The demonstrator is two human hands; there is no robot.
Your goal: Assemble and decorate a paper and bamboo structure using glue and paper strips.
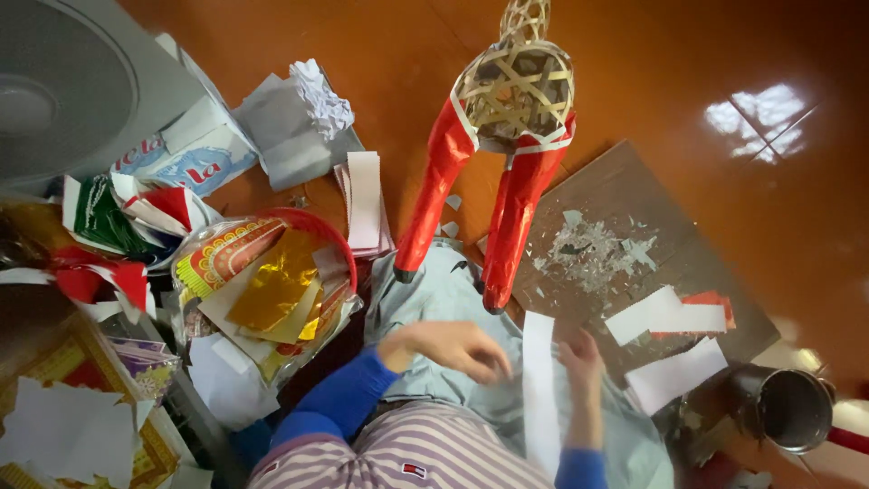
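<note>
Low in the frame's centre, the right hand (584, 362) pinched a long white paper strip (539, 389) upright for handling, while the left hand (448, 349) hovered beside it, fingers loosely curled, empty.

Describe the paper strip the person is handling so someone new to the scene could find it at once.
Start at the red-legged bamboo frame standing on the floor. Just below its feet, over the lap, a long white strip runs top to bottom between the left hand and right hand. Unlike the loose white pieces on the board, it is held and narrower.
</note>
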